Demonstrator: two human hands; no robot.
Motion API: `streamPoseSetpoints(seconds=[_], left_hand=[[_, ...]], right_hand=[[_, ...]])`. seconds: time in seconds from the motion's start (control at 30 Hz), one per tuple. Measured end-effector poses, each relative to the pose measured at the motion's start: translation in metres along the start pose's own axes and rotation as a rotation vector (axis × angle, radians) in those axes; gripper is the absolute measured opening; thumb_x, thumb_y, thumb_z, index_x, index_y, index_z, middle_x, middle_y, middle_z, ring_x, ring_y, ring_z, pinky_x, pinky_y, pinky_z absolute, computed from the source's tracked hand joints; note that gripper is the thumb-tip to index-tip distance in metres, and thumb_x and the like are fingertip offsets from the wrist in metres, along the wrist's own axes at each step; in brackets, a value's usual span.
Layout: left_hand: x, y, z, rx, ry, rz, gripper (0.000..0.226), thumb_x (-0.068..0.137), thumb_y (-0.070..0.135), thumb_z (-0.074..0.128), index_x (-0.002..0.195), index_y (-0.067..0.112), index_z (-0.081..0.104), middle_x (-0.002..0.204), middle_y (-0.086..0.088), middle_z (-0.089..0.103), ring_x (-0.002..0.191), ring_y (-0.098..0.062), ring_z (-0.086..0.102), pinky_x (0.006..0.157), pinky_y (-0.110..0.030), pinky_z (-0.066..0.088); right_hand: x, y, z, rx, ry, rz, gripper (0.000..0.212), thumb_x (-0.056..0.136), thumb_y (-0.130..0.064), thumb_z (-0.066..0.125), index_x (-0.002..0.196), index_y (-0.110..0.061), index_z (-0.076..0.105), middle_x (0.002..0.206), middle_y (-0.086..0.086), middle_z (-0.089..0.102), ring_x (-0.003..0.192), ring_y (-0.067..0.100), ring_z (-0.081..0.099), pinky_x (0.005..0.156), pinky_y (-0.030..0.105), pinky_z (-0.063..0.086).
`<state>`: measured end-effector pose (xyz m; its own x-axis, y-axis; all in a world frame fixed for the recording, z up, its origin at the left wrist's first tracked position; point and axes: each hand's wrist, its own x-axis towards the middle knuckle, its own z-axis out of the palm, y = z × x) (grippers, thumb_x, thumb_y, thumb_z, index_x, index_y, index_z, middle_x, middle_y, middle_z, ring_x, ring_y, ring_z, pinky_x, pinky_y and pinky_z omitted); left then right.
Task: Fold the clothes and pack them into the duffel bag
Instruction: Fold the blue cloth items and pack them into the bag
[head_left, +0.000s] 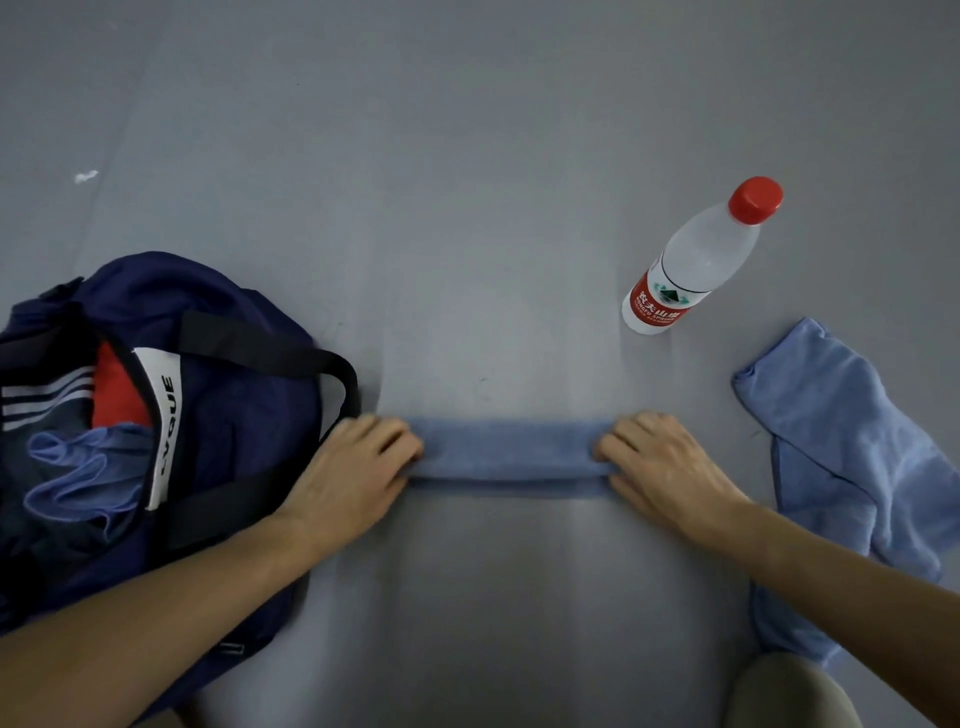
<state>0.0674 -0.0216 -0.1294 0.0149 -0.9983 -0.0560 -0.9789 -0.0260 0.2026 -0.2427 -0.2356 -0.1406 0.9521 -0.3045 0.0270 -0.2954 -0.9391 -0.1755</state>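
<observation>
Head view: left hand (358, 462) and right hand (660, 462) each grip one end of the blue cloth (506, 454), a narrow central strip, probably keeping its fold tight; open duffel bag (234, 415) touching left, loose cloth (841, 457) right

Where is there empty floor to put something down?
Widest bare floor lies beyond the folded cloth, between duffel bag and water bottle. Another patch lies on that cloth's near side. Crowded: left by the bag, right by the loose blue cloth.

Duffel bag (234, 415) partly beyond left edge
</observation>
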Motion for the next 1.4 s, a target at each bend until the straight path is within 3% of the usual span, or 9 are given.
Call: streamPoseSetpoints(seconds=[0.27,0.53,0.67,0.8,0.93,1.03,1.17,1.27,1.4], left_hand=[[-0.020,0.020,0.007,0.073,-0.107,-0.033,0.044,0.091,0.060,0.051,0.110,0.022,0.063,0.109,0.002,0.060,0.092,-0.023,0.057,0.077,-0.038,0.047],[-0.020,0.073,0.027,-0.014,-0.210,-0.322,0.073,0.099,0.062,0.022,0.154,0.017,0.038,0.156,-0.007,0.040,0.126,-0.028,0.047,0.099,-0.047,0.048],[0.002,0.058,0.048,-0.053,-0.196,-0.270,0.082,0.096,0.070,0.000,0.161,0.020,0.002,0.169,-0.003,-0.007,0.153,-0.022,-0.014,0.122,-0.042,-0.012],[0.043,0.033,0.043,0.064,-0.204,-0.226,0.074,0.098,0.062,0.009,0.158,0.021,-0.007,0.168,-0.009,-0.007,0.154,-0.030,-0.012,0.119,-0.049,-0.017],[0.061,0.032,0.032,0.135,-0.112,-0.154,0.075,0.096,0.023,0.054,0.160,0.017,0.015,0.167,-0.018,0.011,0.153,-0.036,0.002,0.122,-0.056,-0.001],[0.054,0.039,0.035,0.064,-0.027,-0.159,0.071,0.093,0.010,0.058,0.157,0.012,0.027,0.165,-0.015,0.022,0.153,-0.033,0.016,0.123,-0.051,0.013],[0.038,0.044,0.045,-0.023,-0.233,-0.119,0.072,0.104,0.054,0.022,0.160,0.019,-0.005,0.168,-0.005,-0.011,0.155,-0.023,-0.010,0.125,-0.045,-0.001],[0.040,0.040,0.047,0.057,-0.257,-0.091,0.075,0.103,0.060,0.018,0.157,0.021,-0.016,0.166,-0.004,-0.020,0.153,-0.023,-0.019,0.125,-0.049,-0.002],[0.045,0.042,0.036,-0.028,-0.115,-0.038,0.066,0.102,0.049,0.036,0.158,0.016,0.025,0.167,-0.009,0.016,0.155,-0.027,0.006,0.125,-0.048,0.017]], right_hand=[[-0.011,-0.021,-0.002,0.039,-0.029,-0.020,0.031,0.094,-0.045,0.055,0.089,-0.017,0.067,0.091,0.004,0.063,0.082,0.027,0.058,0.076,0.039,0.044],[-0.009,-0.018,0.017,0.045,-0.197,-0.046,0.050,0.104,-0.045,0.042,0.150,-0.026,0.045,0.157,0.011,0.039,0.137,0.033,0.046,0.107,0.046,0.043],[-0.012,-0.028,0.015,0.049,-0.235,0.045,0.059,0.102,-0.057,0.036,0.151,-0.025,0.043,0.141,0.011,0.052,0.113,0.032,0.057,0.091,0.045,0.051],[-0.012,-0.056,0.016,0.148,-0.248,0.106,0.063,0.104,-0.059,0.015,0.153,-0.025,0.038,0.112,0.008,0.064,0.090,0.029,0.065,0.079,0.035,0.056],[-0.005,-0.086,0.009,0.485,-0.501,0.219,0.063,0.095,-0.059,0.012,0.155,-0.047,0.002,0.132,0.006,0.060,0.112,0.031,0.060,0.099,0.039,0.047],[-0.003,-0.093,0.014,0.616,-0.579,0.243,0.071,0.090,-0.036,0.027,0.148,-0.057,-0.008,0.139,0.007,0.058,0.118,0.032,0.058,0.104,0.036,0.044],[-0.016,-0.083,0.022,0.256,-0.384,-0.075,0.076,0.086,-0.027,0.055,0.153,-0.047,0.026,0.118,0.002,0.058,0.095,0.026,0.064,0.079,0.034,0.057],[-0.022,-0.077,0.028,0.048,-0.121,-0.189,0.065,0.079,-0.023,0.071,0.140,-0.031,0.051,0.110,0.002,0.053,0.086,0.022,0.055,0.072,0.033,0.052],[-0.007,-0.082,0.025,0.142,0.015,-0.172,0.025,0.088,-0.036,0.064,0.110,-0.026,0.068,0.114,0.001,0.059,0.094,0.022,0.058,0.079,0.036,0.052]])
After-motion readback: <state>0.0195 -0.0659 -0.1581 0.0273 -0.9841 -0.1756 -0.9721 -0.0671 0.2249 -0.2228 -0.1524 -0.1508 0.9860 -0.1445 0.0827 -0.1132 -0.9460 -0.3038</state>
